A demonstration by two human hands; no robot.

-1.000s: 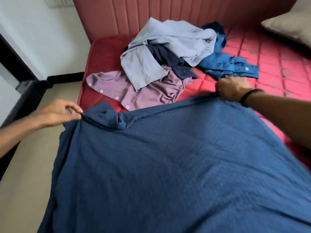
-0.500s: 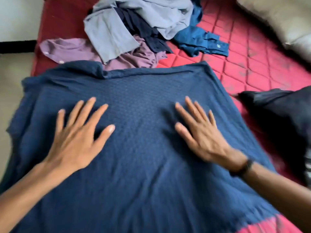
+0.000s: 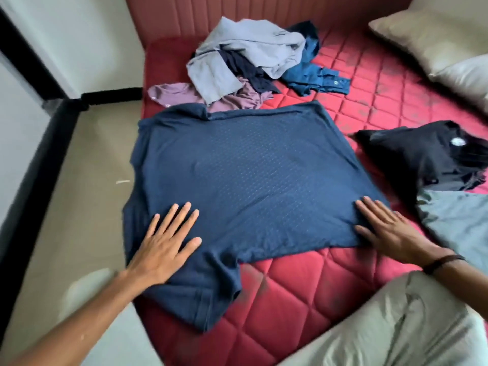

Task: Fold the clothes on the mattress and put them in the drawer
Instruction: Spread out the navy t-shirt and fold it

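Red quilted mattress [image 3: 356, 273]: navy T-shirt [image 3: 245, 175], held up a second ago, now lies flat; left hand [image 3: 165, 247] and right hand [image 3: 390, 233], fingers straight, press its near edge, gripping nothing. Ready for folding.

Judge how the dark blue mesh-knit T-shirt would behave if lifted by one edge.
The dark blue mesh-knit T-shirt probably droops limply: its sleeve already lies rumpled. It looks thin, likely light. On the red quilted mattress it may drag and bunch rather than slide.
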